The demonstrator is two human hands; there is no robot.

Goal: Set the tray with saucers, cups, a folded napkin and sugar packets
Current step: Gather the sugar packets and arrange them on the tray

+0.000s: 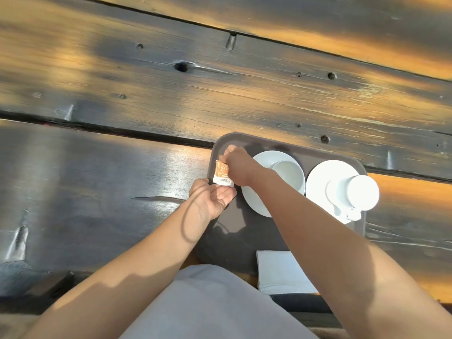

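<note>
A dark brown tray (234, 236) lies on the wooden table. Two white saucers stand on it, the left saucer (254, 199) carrying a cup (289, 173) and the right saucer (320, 182) carrying a cup (352, 194). A folded white napkin (281, 270) lies at the tray's near edge. Orange and white sugar packets (222, 174) sit at the tray's far left corner. My right hand (236, 165) pinches their top edge. My left hand (211, 198) touches their lower edge, palm up with fingers apart.
The tray rests on a dark, weathered plank table (146, 94) with knots, holes and gaps between boards. A grey garment (208, 304) fills the bottom middle of the view. The table's near edge runs just below the napkin.
</note>
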